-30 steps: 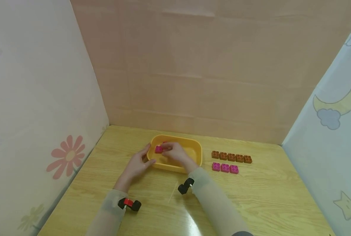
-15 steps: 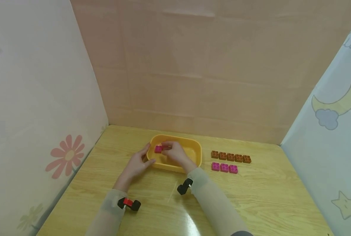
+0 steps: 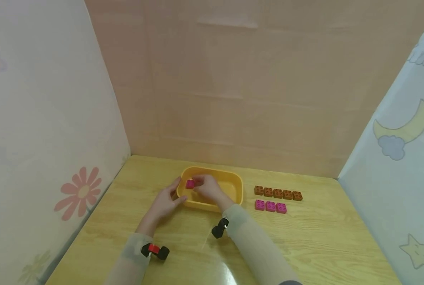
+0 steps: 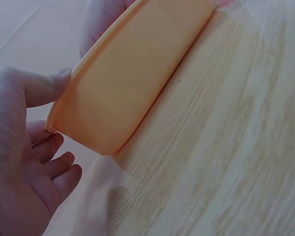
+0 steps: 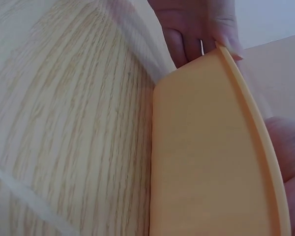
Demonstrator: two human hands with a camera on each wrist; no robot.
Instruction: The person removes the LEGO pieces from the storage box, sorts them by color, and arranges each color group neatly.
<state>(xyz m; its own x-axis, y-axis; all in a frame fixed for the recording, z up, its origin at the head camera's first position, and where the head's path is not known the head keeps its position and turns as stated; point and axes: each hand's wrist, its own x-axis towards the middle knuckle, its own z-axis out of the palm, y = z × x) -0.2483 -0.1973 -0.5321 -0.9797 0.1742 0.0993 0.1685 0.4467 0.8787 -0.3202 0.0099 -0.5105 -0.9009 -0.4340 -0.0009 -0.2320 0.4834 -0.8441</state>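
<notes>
A yellow plastic tray point(image 3: 235, 194) with a raised rim stands on the wooden table. My left hand point(image 3: 163, 201) grips its left end, thumb over the near rim and fingers along the outer wall; in the left wrist view the thumb presses the tray rim point(image 4: 88, 61). Inside, my right hand point(image 3: 209, 188) reaches over the near wall, its thumb and index finger closed in at a pink building brick point(image 3: 190, 184) near the left end. The tray wall point(image 5: 196, 147) hides the right fingertips in the right wrist view.
Right of the tray lies a row of several orange-brown bricks point(image 3: 277, 193). In front of it is a shorter row of three pink bricks point(image 3: 270, 206). A beige backdrop point(image 3: 205, 118) rises behind the table, with patterned cloth walls at both sides.
My right hand has shifted slightly left inside the tray, nearer the pink brick. The left hand keeps its grip on the tray, and the brick rows stay as they were.
</notes>
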